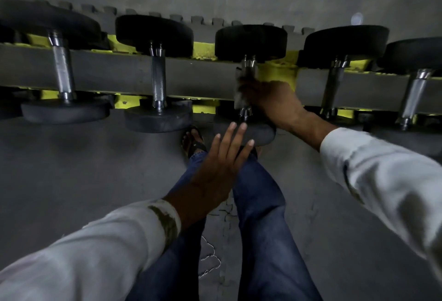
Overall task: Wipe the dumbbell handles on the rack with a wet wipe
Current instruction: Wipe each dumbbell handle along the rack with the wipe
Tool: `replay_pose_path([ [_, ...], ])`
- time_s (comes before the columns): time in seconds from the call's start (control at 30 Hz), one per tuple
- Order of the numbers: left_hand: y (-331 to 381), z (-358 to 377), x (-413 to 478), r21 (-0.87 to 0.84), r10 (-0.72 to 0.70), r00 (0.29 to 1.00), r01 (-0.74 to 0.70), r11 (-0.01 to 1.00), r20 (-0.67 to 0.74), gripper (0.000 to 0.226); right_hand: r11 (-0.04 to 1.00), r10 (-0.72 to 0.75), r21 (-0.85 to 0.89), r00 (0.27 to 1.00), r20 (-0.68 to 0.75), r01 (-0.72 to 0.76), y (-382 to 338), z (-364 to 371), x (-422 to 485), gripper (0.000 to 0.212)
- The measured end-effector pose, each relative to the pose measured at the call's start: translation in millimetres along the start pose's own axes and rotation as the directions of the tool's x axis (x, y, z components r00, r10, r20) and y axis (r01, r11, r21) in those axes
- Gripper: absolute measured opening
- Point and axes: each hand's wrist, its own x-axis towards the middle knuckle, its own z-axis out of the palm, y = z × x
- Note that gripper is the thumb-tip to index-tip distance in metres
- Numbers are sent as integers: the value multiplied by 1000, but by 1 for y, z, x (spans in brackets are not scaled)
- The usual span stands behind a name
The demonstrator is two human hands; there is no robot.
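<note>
Head view: The rack [203, 78] carries five dumbbells [158, 80] in a row, their handles crossing its grey rail. The right hand [270, 102] grasps the wipe [241, 90], which is wrapped around the handle [248, 62] of the middle dumbbell [251, 42]. The left hand [222, 164] is released, fingers straight, holding nothing, in front of that dumbbell's near plate; contact cannot be determined. Both sleeves are white. Jeans [260, 205] and a sandal [193, 140] show below.
</note>
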Motion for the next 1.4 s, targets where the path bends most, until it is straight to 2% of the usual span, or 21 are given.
replay_pose_path([
  [0.07, 0, -5, -1, 9, -15, 1000, 14, 1000, 7, 85, 988, -151, 12, 976, 159, 151, 1, -14, -6, 44],
  [0.1, 0, -8, -1, 10, -18, 999, 18, 1000, 38, 88, 990, -141, 21, 976, 163, 139, 4, -20, 2, 43],
  [0.17, 0, -11, -1, 9, -22, 996, 22, 1000, 88, 93, 1000, 22, 12, 985, 170, -24, 13, -30, 23, 40],
  [0.27, -1, -13, 0, 5, -31, 994, 31, 1000, 106, 94, 959, 274, 15, 936, 221, -284, 11, -31, 52, 42],
  [0.33, 0, -15, 0, -15, -36, 991, 38, 999, 126, 92, 978, 176, -174, 904, 390, -116, -9, -35, 61, 32],
  [0.37, 1, -17, 0, -17, -37, 991, 39, 999, 126, 91, 930, 123, -366, 919, 376, 25, -20, -35, 60, 30],
  [0.4, 1, -17, 0, -14, -33, 992, 35, 999, 121, 90, 896, 85, -418, 868, 489, 148, -28, -39, 63, 27],
  [0.47, 2, -19, 0, -10, -28, 991, 30, 1000, 129, 87, 919, -28, -276, 745, 667, 281, -35, -46, 79, 24],
  [0.53, 3, -16, 0, -16, -39, 994, 41, 999, 101, 80, 948, -85, -147, 673, 735, 281, -37, -47, 79, 27],
  [0.57, 4, -14, 0, -15, -52, 997, 53, 999, 66, 79, 952, -114, -119, 688, 716, 281, -37, -52, 71, 29],
  [0.6, 6, -11, 0, -13, -64, 997, 64, 998, 37, 79, 950, -141, -127, 756, 639, 284, -31, -51, 61, 30],
  [0.67, 8, -6, 1, 11, -66, 998, 65, 998, 25, 84, 938, -225, -166, 899, 377, 305, -4, -50, 45, 33],
  [0.73, 8, -2, 2, 44, -57, 998, 55, 997, 30, 88, 964, -219, -119, 964, 148, 237, 20, -54, 34, 31],
  [0.83, 8, 1, 2, 31, -85, 996, 86, 996, -31, 87, 943, -267, -191, 963, 45, 271, 19, -41, 23, 28],
  [0.9, 9, 3, 2, 26, -91, 995, 92, 995, -29, 93, 934, -320, -135, 943, 92, 330, 4, -34, 8, 24],
  [0.97, 8, 4, 2, 45, -82, 997, 82, 996, -6, 103, 976, -218, 4, 972, 84, 218, -3, -34, 0, 24],
  [1.03, 9, 5, 2, 51, -70, 998, 69, 996, 2, 100, 980, 111, 167, 994, 3, -110, -1, -30, 5, 29],
  [1.13, 8, 3, 1, 52, -72, 997, 71, 996, 16, 103, 844, 484, 301, 872, -69, -444, -3, -14, 9, 32],
  [1.23, 9, -3, 1, 84, -46, 996, 40, 996, 78, 111, 502, 776, 573, 630, 32, -648, -23, -7, 3, 29],
  [1.33, 8, -4, 0, 91, -57, 997, 53, 994, 51, 108, 196, 797, 667, 513, 318, -719, -25, -3, 8, 25],
  [1.4, 8, -6, 0, 97, -62, 997, 58, 994, 46, 112, -50, 788, 762, 444, 427, -645, -9, -1, 30, 15],
])
